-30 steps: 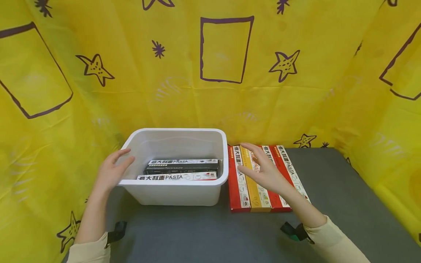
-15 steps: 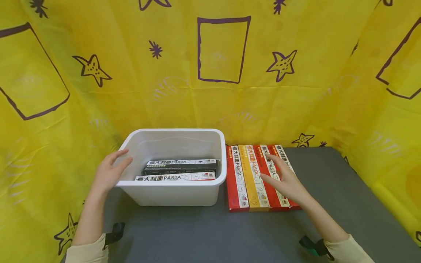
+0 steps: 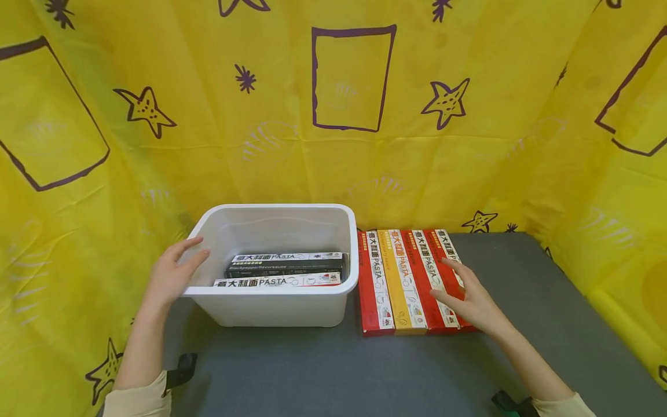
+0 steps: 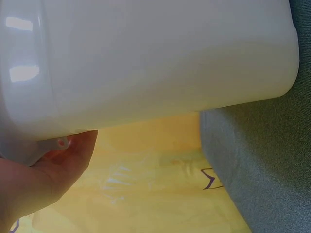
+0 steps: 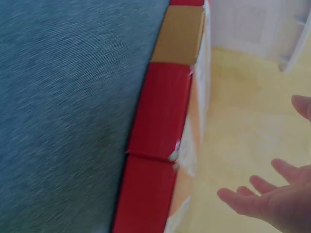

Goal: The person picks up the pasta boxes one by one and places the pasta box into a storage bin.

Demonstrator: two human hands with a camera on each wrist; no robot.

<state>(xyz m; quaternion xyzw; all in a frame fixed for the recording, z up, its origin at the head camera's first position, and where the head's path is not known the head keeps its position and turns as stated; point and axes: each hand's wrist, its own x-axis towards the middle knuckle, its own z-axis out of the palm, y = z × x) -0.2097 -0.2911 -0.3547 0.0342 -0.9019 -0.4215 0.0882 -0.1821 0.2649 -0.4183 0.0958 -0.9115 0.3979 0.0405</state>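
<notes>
Take the white tub point(image 3: 281, 310) as the mark and find the row of pasta boxes point(image 3: 402, 295) just to its right, flat on the grey table point(image 3: 312, 370), side by side, with long axes running from the near side to the far, square to the tub's length. Count four from the tub outward: a red box point(image 3: 374, 284), a yellow box point(image 3: 403, 278), a second red box point(image 3: 423, 278) and an outer red box point(image 3: 440, 243). Note the right hand point(image 3: 471, 301) as much the nearer to the row, above the two boxes farthest from the tub, thumb and fingers spread, seemingly free of contact; judge the way to them as down and across the narrow width. Place the left hand point(image 3: 174, 272) well apart from the right, at the tub's left end, hooked round the rim. For looks, note long, slim shapes, each with a white printed strip and the word PASTA, orange-red on the yellow box, dark on the others; in the right wrist view, see plain end faces. Inside the tub, see a black box point(image 3: 292, 266) and, nearer, a white-printed box point(image 3: 281, 281), both lengthwise from left to right.
</notes>
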